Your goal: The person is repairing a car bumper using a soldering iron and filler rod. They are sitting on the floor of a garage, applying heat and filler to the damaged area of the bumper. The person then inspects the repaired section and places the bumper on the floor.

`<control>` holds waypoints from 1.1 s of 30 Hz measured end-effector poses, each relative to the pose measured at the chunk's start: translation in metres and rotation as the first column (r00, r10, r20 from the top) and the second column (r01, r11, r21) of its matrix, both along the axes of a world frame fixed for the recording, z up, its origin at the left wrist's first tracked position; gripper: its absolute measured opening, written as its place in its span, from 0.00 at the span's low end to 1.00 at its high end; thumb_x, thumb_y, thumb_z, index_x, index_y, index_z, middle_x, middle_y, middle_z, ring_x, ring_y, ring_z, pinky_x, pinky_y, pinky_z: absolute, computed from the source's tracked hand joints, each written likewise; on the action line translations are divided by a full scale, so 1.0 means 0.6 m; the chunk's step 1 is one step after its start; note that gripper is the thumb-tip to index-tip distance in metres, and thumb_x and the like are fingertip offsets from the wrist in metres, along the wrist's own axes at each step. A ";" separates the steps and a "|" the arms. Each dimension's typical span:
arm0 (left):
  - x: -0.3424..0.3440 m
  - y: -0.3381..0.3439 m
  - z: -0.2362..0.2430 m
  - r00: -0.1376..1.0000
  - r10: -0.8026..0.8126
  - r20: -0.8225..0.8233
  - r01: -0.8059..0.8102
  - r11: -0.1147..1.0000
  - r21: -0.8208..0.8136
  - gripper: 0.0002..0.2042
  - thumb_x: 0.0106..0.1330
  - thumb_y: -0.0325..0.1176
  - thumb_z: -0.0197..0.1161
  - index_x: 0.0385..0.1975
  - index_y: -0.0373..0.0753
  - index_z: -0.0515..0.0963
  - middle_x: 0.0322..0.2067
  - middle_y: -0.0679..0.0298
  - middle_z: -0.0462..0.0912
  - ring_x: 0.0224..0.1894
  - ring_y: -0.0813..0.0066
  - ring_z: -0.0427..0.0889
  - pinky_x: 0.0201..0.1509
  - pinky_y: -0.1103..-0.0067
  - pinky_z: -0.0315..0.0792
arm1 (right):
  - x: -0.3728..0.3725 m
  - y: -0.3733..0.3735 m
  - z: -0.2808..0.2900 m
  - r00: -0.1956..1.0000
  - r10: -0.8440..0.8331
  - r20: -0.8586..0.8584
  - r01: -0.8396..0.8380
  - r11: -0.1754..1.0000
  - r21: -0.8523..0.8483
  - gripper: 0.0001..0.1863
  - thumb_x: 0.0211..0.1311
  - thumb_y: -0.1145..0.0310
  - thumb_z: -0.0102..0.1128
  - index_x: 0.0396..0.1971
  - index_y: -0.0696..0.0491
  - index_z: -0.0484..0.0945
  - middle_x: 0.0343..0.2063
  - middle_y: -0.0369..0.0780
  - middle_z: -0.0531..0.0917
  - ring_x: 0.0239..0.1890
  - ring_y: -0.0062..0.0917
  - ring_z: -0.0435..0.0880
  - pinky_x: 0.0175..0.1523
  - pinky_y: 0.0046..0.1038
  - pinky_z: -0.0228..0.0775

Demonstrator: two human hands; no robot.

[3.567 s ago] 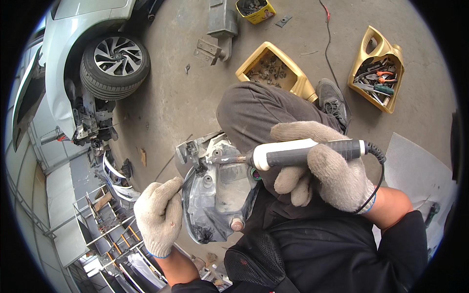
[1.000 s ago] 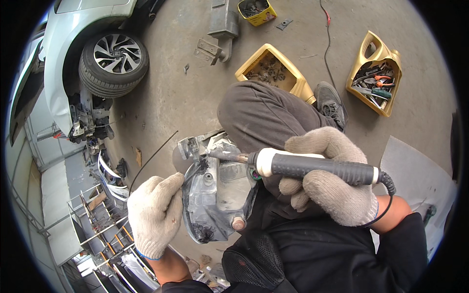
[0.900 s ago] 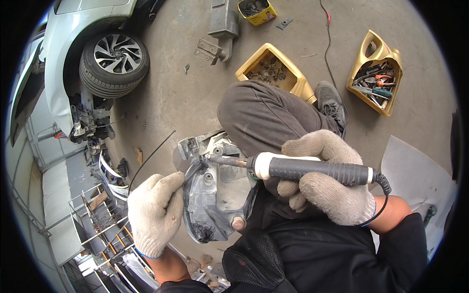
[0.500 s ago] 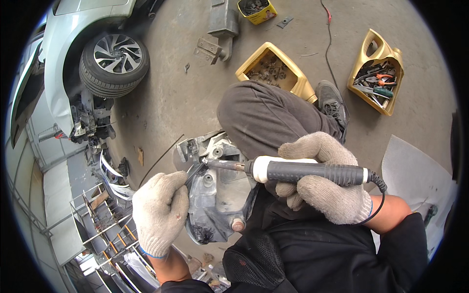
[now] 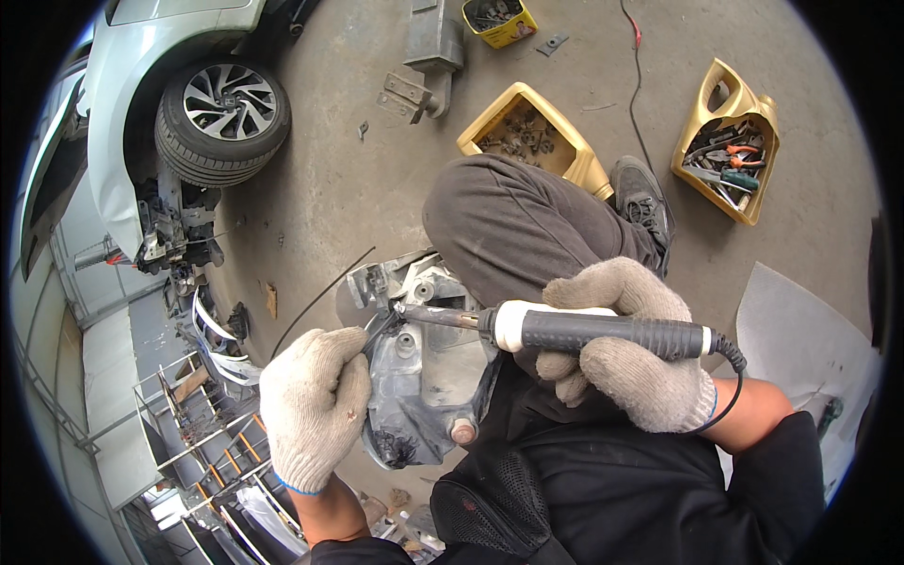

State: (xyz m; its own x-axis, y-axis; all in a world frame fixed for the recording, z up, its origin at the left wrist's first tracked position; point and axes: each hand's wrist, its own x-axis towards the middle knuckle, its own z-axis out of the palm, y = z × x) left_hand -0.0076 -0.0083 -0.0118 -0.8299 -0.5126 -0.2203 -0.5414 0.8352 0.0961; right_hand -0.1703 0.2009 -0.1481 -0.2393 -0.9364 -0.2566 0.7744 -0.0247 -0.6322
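Gripping one soldering iron (image 5: pixel 603 331), two gloved hands

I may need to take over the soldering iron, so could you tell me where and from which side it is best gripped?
Grip the soldering iron on its dark ribbed handle, where the right hand wraps it now, coming from the cord end on the right. The bare metal shaft and tip point left at the grey headlight housing, so avoid that end.
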 end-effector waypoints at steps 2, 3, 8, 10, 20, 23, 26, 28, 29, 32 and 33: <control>-0.001 0.000 0.000 1.000 -0.006 -0.006 0.006 1.000 0.003 0.09 0.53 0.19 0.65 0.34 0.34 0.82 0.28 0.54 0.83 0.29 0.56 0.84 0.35 0.71 0.77 | 0.004 -0.001 0.002 0.999 -0.003 0.037 0.002 0.999 0.035 0.26 0.69 0.61 0.63 0.58 0.61 0.65 0.43 0.48 0.83 0.40 0.20 0.84 0.43 0.23 0.82; -0.001 0.000 -0.001 1.000 -0.009 -0.009 0.009 1.000 0.004 0.09 0.53 0.19 0.65 0.34 0.34 0.82 0.28 0.53 0.83 0.29 0.55 0.84 0.35 0.71 0.77 | 0.006 -0.001 0.004 0.998 -0.006 0.055 0.003 0.999 0.053 0.26 0.69 0.60 0.64 0.57 0.61 0.65 0.43 0.49 0.83 0.40 0.20 0.84 0.43 0.23 0.82; -0.001 -0.002 -0.002 0.999 -0.027 -0.032 0.027 1.000 0.010 0.09 0.53 0.19 0.64 0.34 0.34 0.82 0.27 0.54 0.83 0.29 0.55 0.84 0.35 0.71 0.76 | 0.012 -0.008 0.015 0.992 -0.108 0.068 0.102 0.991 0.090 0.21 0.66 0.67 0.62 0.54 0.62 0.71 0.35 0.42 0.86 0.30 0.14 0.82 0.35 0.21 0.77; 0.000 -0.003 -0.002 0.998 -0.036 -0.042 0.036 0.999 0.016 0.09 0.53 0.19 0.64 0.34 0.34 0.82 0.27 0.54 0.82 0.28 0.55 0.83 0.34 0.71 0.76 | 0.011 -0.006 0.017 0.992 -0.098 0.078 0.090 0.992 0.091 0.21 0.67 0.67 0.61 0.55 0.62 0.71 0.35 0.43 0.86 0.30 0.15 0.82 0.35 0.21 0.77; -0.001 -0.005 -0.003 0.995 -0.070 -0.069 0.071 0.997 0.012 0.08 0.53 0.20 0.65 0.34 0.35 0.82 0.25 0.55 0.81 0.27 0.56 0.83 0.33 0.71 0.75 | 0.016 -0.001 0.017 0.997 -0.066 0.048 0.061 0.992 0.112 0.21 0.67 0.67 0.58 0.56 0.62 0.70 0.36 0.43 0.86 0.30 0.15 0.82 0.34 0.20 0.77; 0.003 -0.007 -0.006 0.993 -0.080 -0.081 0.081 0.997 0.007 0.08 0.53 0.20 0.65 0.34 0.35 0.82 0.25 0.55 0.81 0.26 0.57 0.82 0.32 0.71 0.75 | 0.020 -0.002 0.021 0.994 -0.085 0.065 0.076 0.990 0.120 0.21 0.67 0.68 0.58 0.56 0.62 0.70 0.36 0.42 0.86 0.30 0.15 0.82 0.34 0.20 0.77; 0.003 -0.007 -0.005 0.995 -0.066 -0.074 0.067 0.998 0.013 0.08 0.53 0.20 0.66 0.33 0.36 0.82 0.24 0.56 0.80 0.25 0.57 0.82 0.31 0.71 0.75 | 0.025 -0.001 0.015 0.994 -0.106 0.030 0.103 0.991 0.088 0.21 0.67 0.68 0.58 0.56 0.61 0.70 0.36 0.42 0.86 0.30 0.14 0.82 0.34 0.20 0.77; 0.004 -0.007 -0.005 0.996 -0.068 -0.063 0.069 0.998 0.008 0.08 0.53 0.20 0.66 0.33 0.36 0.82 0.24 0.56 0.80 0.25 0.57 0.82 0.31 0.71 0.74 | 0.029 -0.001 0.011 0.993 -0.118 0.018 0.116 0.991 0.067 0.21 0.67 0.68 0.58 0.56 0.61 0.70 0.36 0.42 0.86 0.30 0.14 0.82 0.35 0.20 0.77; 0.004 -0.008 -0.005 0.995 -0.073 -0.068 0.073 0.997 0.006 0.08 0.53 0.21 0.66 0.33 0.36 0.82 0.24 0.56 0.80 0.25 0.57 0.81 0.31 0.71 0.74 | 0.031 -0.001 0.010 0.992 -0.123 0.025 0.121 0.991 0.064 0.21 0.67 0.68 0.58 0.56 0.60 0.70 0.36 0.42 0.86 0.30 0.14 0.82 0.35 0.19 0.77; 0.006 -0.009 -0.007 0.994 -0.078 -0.080 0.079 0.997 0.009 0.08 0.53 0.21 0.66 0.33 0.37 0.82 0.23 0.56 0.80 0.25 0.57 0.81 0.30 0.70 0.74 | 0.035 -0.001 0.009 0.991 -0.127 0.050 0.124 0.990 0.063 0.21 0.67 0.68 0.57 0.57 0.60 0.70 0.36 0.42 0.86 0.30 0.14 0.82 0.35 0.19 0.77; 0.007 -0.009 -0.007 0.994 -0.074 -0.082 0.076 0.997 0.012 0.08 0.53 0.21 0.66 0.33 0.37 0.82 0.24 0.56 0.80 0.25 0.57 0.81 0.30 0.70 0.74 | 0.036 -0.001 0.009 0.990 -0.127 0.059 0.124 0.990 0.064 0.21 0.67 0.68 0.57 0.57 0.60 0.70 0.37 0.42 0.86 0.30 0.14 0.82 0.35 0.19 0.77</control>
State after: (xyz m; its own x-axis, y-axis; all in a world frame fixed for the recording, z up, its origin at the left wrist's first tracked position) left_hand -0.0035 -0.0136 -0.0162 -0.8814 -0.4452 -0.1576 -0.4670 0.8713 0.1507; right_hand -0.1484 0.2002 -0.1427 -0.3355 -0.8825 -0.3295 0.8059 -0.0879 -0.5854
